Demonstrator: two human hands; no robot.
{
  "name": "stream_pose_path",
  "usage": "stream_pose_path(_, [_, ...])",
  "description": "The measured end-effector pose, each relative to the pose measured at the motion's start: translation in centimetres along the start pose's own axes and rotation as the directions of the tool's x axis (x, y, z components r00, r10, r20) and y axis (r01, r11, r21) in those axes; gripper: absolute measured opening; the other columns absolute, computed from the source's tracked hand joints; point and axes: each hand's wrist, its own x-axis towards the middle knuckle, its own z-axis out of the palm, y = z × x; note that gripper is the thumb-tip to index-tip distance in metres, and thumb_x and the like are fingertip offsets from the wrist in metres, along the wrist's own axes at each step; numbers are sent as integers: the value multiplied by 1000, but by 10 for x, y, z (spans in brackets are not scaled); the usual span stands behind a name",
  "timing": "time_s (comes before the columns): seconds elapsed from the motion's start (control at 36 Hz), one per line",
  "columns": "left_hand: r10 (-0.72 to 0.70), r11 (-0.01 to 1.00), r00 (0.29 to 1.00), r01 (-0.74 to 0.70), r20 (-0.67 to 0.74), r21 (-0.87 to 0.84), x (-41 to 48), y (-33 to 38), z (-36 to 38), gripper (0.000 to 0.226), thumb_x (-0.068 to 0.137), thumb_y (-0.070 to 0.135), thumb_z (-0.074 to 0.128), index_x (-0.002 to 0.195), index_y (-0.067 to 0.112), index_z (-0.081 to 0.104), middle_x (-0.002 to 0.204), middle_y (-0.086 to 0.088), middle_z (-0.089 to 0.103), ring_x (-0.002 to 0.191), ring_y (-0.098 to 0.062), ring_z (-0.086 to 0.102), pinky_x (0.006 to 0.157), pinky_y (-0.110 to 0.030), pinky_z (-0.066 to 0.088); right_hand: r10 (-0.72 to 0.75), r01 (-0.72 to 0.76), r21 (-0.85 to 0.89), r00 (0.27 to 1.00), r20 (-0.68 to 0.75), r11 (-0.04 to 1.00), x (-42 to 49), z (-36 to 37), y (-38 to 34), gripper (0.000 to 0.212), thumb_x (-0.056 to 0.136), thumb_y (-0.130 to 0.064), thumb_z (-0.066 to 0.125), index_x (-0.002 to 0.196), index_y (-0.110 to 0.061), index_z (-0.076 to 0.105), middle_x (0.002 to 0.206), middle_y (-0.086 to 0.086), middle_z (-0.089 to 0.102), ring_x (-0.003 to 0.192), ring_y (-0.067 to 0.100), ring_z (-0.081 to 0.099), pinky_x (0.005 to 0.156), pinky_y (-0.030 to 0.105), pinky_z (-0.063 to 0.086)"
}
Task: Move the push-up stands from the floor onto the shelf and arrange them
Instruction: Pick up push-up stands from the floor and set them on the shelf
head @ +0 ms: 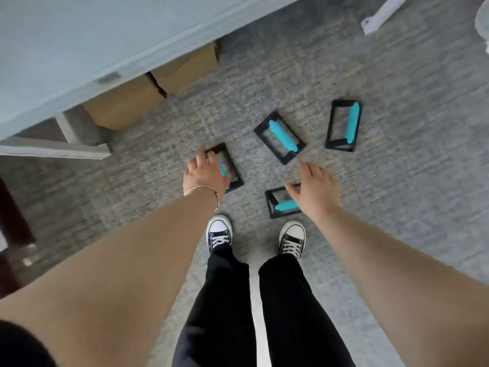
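Several black push-up stands with turquoise grips lie scattered on the grey carpet. My left hand (pixel 203 172) hangs open over the nearest left stand (pixel 230 168), fingers spread, partly hiding it. My right hand (pixel 315 188) is open above another stand (pixel 281 203) just in front of my right shoe. Two more lie farther out, one in the middle (pixel 279 137) and one at the right (pixel 344 125). The pale shelf top (pixel 79 43) fills the upper left.
Two cardboard boxes (pixel 158 86) sit under the shelf at the left. White frame legs (pixel 63 152) reach onto the carpet there. My two sneakers (pixel 219 231) stand close to the stands. Another white furniture leg (pixel 381 14) is at the top right. A dark object is at the left edge.
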Motion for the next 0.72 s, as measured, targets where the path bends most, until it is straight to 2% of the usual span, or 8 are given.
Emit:
stream_pose_path(0.11, [-169, 971, 982, 181, 87, -158, 36, 10, 56, 81, 88, 54, 54, 145, 6, 21, 144, -17, 33, 129, -35, 35, 100, -46, 39, -21, 25, -48, 997, 75, 999, 16, 63, 19, 74, 89, -52, 54, 145, -10, 31, 139, 12, 49, 125, 32, 45, 100, 47, 41])
stream_pose_path(0.28, [-360, 811, 914, 406, 189, -421, 81, 19, 133, 78, 85, 51, 61, 139, 4, 28, 137, -18, 41, 123, -36, 46, 98, -46, 40, -71, 75, -12, 974, 215, 997, 35, 149, 36, 82, 82, -53, 66, 145, -13, 33, 141, 9, 46, 126, 32, 44, 101, 45, 39])
stream_pose_path(0.42, [-410, 753, 881, 474, 237, -456, 105, 19, 179, 78, 85, 53, 61, 138, 5, 30, 136, -18, 43, 121, -35, 48, 96, -45, 41, -157, 159, 23, 925, 346, 987, 52, 201, 44, 84, 78, -51, 71, 145, -16, 34, 143, 8, 46, 125, 32, 45, 101, 44, 39])
stream_pose_path(0.58, [-431, 709, 876, 478, 218, -519, 128, 12, 212, 78, 82, 52, 65, 137, 6, 34, 134, -16, 49, 121, -33, 51, 97, -43, 41, -176, 196, -14, 909, 377, 981, 69, 238, 51, 83, 78, -49, 73, 144, -17, 34, 135, 9, 52, 121, 32, 47, 99, 44, 39])
stream_pose_path(0.64, [-441, 676, 871, 481, 217, -558, 136, 9, 219, 76, 82, 50, 67, 135, 7, 35, 132, -14, 52, 119, -33, 52, 97, -42, 44, -170, 195, -30, 911, 375, 980, 73, 247, 54, 79, 78, -46, 73, 142, -18, 37, 133, 8, 55, 119, 31, 49, 98, 44, 39])
stream_pose_path(0.72, [-449, 642, 871, 469, 198, -607, 143, 3, 228, 69, 82, 47, 68, 132, 9, 40, 127, -12, 57, 114, -31, 56, 93, -38, 44, -169, 209, -67, 912, 374, 976, 78, 255, 60, 61, 80, -45, 72, 129, -17, 49, 123, 6, 60, 112, 29, 53, 94, 42, 41])
